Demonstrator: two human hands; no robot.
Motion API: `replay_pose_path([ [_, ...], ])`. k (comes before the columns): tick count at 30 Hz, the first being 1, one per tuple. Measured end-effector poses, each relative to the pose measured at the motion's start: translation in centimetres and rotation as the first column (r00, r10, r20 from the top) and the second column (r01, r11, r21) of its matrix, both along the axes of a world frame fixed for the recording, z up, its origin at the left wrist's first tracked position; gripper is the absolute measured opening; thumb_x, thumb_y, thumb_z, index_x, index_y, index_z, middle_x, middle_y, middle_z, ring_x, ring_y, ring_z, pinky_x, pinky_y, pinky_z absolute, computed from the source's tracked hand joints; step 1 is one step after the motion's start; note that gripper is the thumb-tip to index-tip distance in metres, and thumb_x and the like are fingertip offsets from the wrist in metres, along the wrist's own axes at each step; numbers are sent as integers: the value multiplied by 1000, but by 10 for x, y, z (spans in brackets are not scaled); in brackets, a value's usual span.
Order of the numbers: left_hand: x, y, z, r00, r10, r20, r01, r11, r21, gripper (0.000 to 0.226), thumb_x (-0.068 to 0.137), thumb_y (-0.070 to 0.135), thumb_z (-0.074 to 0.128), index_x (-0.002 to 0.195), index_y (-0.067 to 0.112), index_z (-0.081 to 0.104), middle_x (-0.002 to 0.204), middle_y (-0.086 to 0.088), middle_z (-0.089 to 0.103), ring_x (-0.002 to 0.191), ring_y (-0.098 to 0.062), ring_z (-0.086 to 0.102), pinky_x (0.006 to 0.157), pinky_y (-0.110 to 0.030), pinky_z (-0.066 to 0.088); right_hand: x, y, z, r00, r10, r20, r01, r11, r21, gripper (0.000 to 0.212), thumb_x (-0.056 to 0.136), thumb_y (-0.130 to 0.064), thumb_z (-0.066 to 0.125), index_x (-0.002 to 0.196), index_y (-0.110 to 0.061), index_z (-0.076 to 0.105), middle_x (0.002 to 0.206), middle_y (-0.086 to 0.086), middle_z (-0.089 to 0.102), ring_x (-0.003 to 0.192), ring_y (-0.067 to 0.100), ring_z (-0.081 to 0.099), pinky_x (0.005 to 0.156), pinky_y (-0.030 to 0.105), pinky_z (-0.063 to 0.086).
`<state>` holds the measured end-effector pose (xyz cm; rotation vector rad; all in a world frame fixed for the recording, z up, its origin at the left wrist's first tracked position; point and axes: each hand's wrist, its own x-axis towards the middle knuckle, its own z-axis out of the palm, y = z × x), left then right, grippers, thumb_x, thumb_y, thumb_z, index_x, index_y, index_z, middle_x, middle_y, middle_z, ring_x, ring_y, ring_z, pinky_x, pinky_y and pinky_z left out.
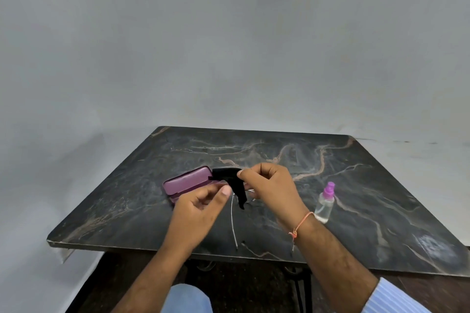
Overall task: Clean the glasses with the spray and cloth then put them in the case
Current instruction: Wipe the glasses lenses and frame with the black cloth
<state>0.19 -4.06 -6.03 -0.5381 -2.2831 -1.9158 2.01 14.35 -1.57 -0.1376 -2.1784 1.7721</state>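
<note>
Above the middle of the dark marble table, my right hand pinches a black cloth around the thin metal-framed glasses, whose temples hang down toward me. My left hand holds the glasses' left side between thumb and fingers. The lenses are mostly hidden by the cloth and my hands. A purple glasses case lies open on the table just behind my left hand. A small clear spray bottle with a pink top stands to the right of my right wrist.
The table's near edge runs just under my forearms. A grey wall fills the background. My knee in blue fabric shows below the table edge.
</note>
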Motion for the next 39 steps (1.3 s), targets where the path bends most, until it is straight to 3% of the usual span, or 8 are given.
replay_pose_path([
  [3,7,23,8,995,-53,86,44,994,101,36,90,62,74,91,28,88,80,-7,82,74,-14,70,78,-26,53,13,4,-3,999,-34,-24,34,999,-12,31,89,-28,82,73,-3,73,76,18,76,70,18,68,79,51,62],
  [7,9,35,11,977,-99,189,54,972,230,12,100,20,76,106,19,87,99,-2,87,94,-13,82,88,-29,61,28,16,-9,999,-39,-5,39,996,-86,40,83,-43,82,72,-6,71,82,24,76,83,42,75,89,60,61],
  [9,8,37,12,966,-138,217,75,959,273,17,101,11,74,114,14,85,108,-7,86,107,-23,82,99,-39,62,33,20,-13,1000,17,19,-14,988,-154,39,90,-38,81,76,-4,71,87,25,77,80,34,76,94,61,60],
  [13,7,40,17,955,-183,233,114,953,280,22,101,7,73,119,16,82,111,-9,86,110,-26,82,101,-44,62,42,26,-15,985,155,81,-118,932,-343,38,95,-40,77,105,-3,75,92,9,80,90,24,77,102,55,59],
  [17,7,40,25,939,-257,228,203,950,235,30,102,5,70,126,22,79,113,-7,86,107,-22,83,91,-38,68,50,33,-9,945,310,105,-255,898,-358,31,94,-28,79,117,-7,79,112,17,82,106,30,79,102,47,61],
  [25,3,39,25,954,-284,101,259,944,203,29,103,6,69,123,22,82,113,-9,85,106,-22,81,85,-33,68,45,45,-25,955,295,10,-260,855,-448,33,89,-2,79,120,4,72,123,32,73,117,51,71,103,68,56],
  [35,0,36,18,933,-296,-206,311,949,48,22,99,9,69,115,12,84,113,-8,80,113,-26,77,100,-37,62,45,54,-26,926,313,-212,-366,883,-294,24,80,-2,84,103,-2,76,107,17,78,103,28,74,94,39,62],
  [39,-6,33,18,897,-345,-277,354,935,-18,48,95,-21,65,105,20,87,111,3,75,109,-19,73,94,-26,58,45,54,-22,895,348,-278,-418,873,-251,23,83,6,82,99,-10,85,101,7,78,100,20,74,90,30,60],
])
